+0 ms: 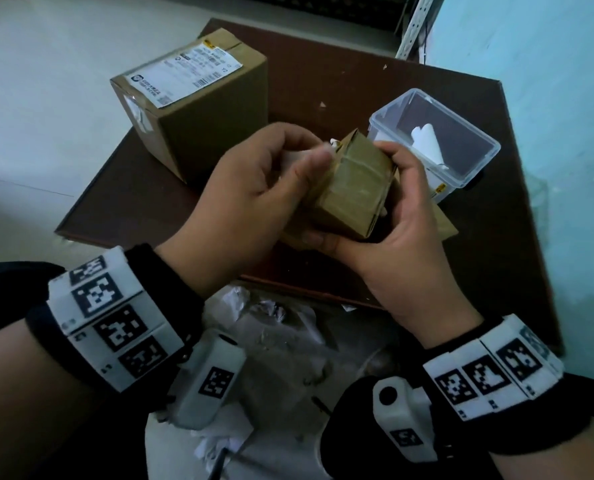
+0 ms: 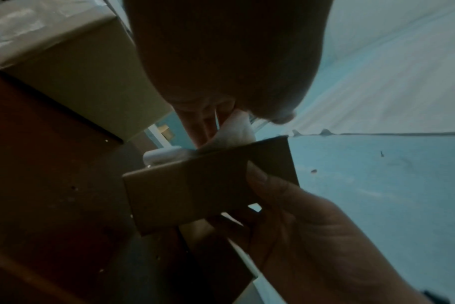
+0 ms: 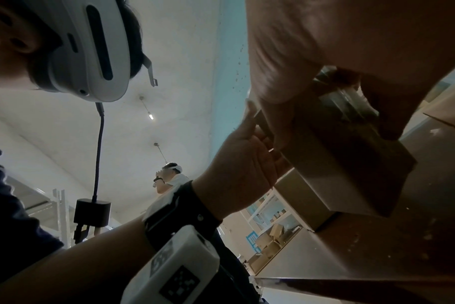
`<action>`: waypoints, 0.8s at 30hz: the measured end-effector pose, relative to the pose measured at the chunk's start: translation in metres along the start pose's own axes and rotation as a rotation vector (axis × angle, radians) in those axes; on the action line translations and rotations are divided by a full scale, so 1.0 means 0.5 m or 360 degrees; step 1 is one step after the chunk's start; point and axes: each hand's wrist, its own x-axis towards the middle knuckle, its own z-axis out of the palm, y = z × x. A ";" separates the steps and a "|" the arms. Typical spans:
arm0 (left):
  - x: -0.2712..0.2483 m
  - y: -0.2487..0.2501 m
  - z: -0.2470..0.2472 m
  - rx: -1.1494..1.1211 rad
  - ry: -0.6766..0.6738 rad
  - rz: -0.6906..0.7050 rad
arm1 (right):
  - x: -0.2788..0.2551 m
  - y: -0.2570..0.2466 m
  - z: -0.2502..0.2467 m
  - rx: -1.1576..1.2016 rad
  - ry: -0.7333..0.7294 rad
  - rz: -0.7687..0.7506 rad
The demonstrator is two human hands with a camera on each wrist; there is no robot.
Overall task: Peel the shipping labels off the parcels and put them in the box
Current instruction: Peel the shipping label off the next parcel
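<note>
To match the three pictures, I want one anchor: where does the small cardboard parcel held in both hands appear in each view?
Head: the small parcel is at centre, between both hands.
Left wrist: centre, slightly low, seen from its side.
Right wrist: right of centre, partly behind the right hand.
Shared landmark: the large parcel, behind the small one.
</note>
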 end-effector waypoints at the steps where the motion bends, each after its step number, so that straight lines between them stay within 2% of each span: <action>1: -0.001 -0.005 0.000 0.0170 0.0015 0.0070 | 0.000 0.003 0.000 -0.0023 -0.0005 -0.0003; 3: 0.002 -0.017 -0.006 0.0349 0.0051 0.0098 | 0.000 0.007 -0.001 -0.0070 -0.0011 -0.0008; 5: 0.010 -0.022 -0.009 0.0282 0.0136 -0.0058 | 0.000 0.010 0.000 -0.0108 0.0002 -0.0034; 8: 0.025 0.002 -0.004 -0.0550 0.0466 -0.0637 | -0.001 0.013 0.001 -0.0067 0.0046 -0.0055; 10: 0.030 0.016 -0.002 -0.0910 0.0551 -0.0846 | -0.005 0.020 0.003 -0.0056 0.0054 -0.0046; 12: 0.024 0.018 -0.003 -0.0809 0.0424 -0.0756 | -0.008 0.025 0.008 -0.0044 0.0064 -0.0022; 15: 0.001 0.005 0.001 0.0048 0.0156 -0.0211 | -0.010 0.030 0.015 0.0027 0.0146 -0.0001; 16: -0.005 -0.001 0.004 0.0265 0.0089 -0.0099 | -0.011 0.030 0.015 0.0058 0.0169 0.0006; 17: -0.008 -0.006 0.005 0.0364 0.0052 -0.0047 | -0.011 0.030 0.015 0.0085 0.0177 0.0017; 22: -0.008 -0.014 0.000 0.0392 0.0035 0.0036 | -0.013 0.026 0.016 0.0049 0.0205 0.0029; 24: -0.006 -0.008 -0.002 0.0392 0.0077 -0.0028 | -0.014 0.024 0.016 0.0001 0.0217 0.0007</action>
